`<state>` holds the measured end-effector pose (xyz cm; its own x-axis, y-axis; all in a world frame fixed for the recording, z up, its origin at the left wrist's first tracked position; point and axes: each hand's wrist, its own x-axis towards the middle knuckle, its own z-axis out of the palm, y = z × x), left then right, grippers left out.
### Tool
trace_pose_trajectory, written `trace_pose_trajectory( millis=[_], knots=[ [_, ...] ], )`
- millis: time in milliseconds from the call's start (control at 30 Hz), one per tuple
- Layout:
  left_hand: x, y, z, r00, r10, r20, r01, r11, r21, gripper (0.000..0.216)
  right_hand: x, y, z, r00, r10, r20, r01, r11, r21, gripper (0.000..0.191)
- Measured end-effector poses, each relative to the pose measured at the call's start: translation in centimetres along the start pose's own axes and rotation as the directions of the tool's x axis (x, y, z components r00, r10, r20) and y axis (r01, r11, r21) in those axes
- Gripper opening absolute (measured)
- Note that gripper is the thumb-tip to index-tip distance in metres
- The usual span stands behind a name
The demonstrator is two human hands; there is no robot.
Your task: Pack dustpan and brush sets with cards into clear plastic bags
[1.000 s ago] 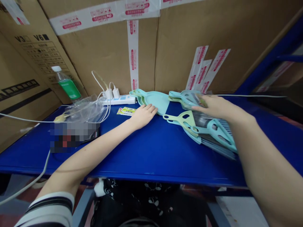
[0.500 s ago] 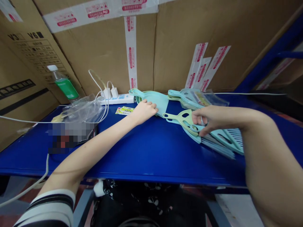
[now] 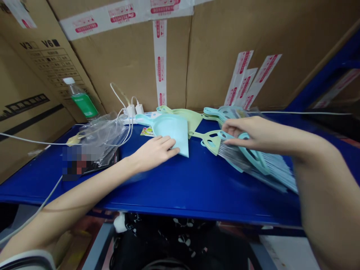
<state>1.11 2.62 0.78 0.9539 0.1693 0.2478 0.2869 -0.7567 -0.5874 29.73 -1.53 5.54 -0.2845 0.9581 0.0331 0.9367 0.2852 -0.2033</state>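
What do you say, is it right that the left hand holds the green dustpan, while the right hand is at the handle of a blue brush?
Not quite: in the head view, the left hand holds the light blue dustpan, not the green dustpan, which lies behind it. The right hand is indeed at the handle of a blue brush.

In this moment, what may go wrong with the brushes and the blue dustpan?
The right hand holds a blue brush whose handle overlaps a green brush, so lifting it might drag that one along. The left hand seems to have the blue dustpan by its near side only, so it might tilt or slip from the grip. Its handle appears near the white plugs and might knock them.
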Motion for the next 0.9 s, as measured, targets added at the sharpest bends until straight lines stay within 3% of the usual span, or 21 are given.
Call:
trace_pose_trajectory(
  millis=[233,367,467,567,633,733,900],
  knots=[
    [-3.0,1.9,-1.2,0.988,0.103,-0.115,-0.12,0.982,-0.148,0.031,1.0,-2.6,2.4,0.965,-0.258,-0.049,0.251,0.96,-0.124,0.034],
    [-3.7,2.4,-1.6,0.991,0.092,-0.099,-0.115,0.961,-0.253,0.028,1.4,-2.6,3.4,0.958,-0.286,-0.03,0.273,0.935,-0.226,0.04],
    [-3.9,2.8,-2.0,0.99,0.118,-0.078,-0.138,0.928,-0.346,0.027,1.8,-2.0,3.8,0.952,-0.274,-0.139,0.218,0.922,-0.321,0.044],
    [-4.0,3.3,-2.3,0.984,0.167,-0.063,-0.178,0.889,-0.422,0.025,2.3,-2.1,4.1,0.963,-0.198,-0.183,0.121,0.924,-0.364,0.046],
    [-4.0,3.6,-2.4,0.982,0.187,-0.043,-0.186,0.872,-0.454,0.025,2.8,-2.9,4.2,0.993,-0.067,-0.097,0.026,0.927,-0.373,0.044],
    [-4.0,3.9,-2.4,0.978,0.205,-0.03,-0.193,0.85,-0.491,0.026,4.0,-4.1,4.0,0.994,0.111,0.019,-0.095,0.918,-0.385,0.042],
    [-4.1,4.0,-2.4,0.976,0.219,-0.012,-0.192,0.826,-0.529,0.023,5.7,-4.8,3.1,0.968,0.213,0.131,-0.144,0.903,-0.405,0.04]
  ],
)
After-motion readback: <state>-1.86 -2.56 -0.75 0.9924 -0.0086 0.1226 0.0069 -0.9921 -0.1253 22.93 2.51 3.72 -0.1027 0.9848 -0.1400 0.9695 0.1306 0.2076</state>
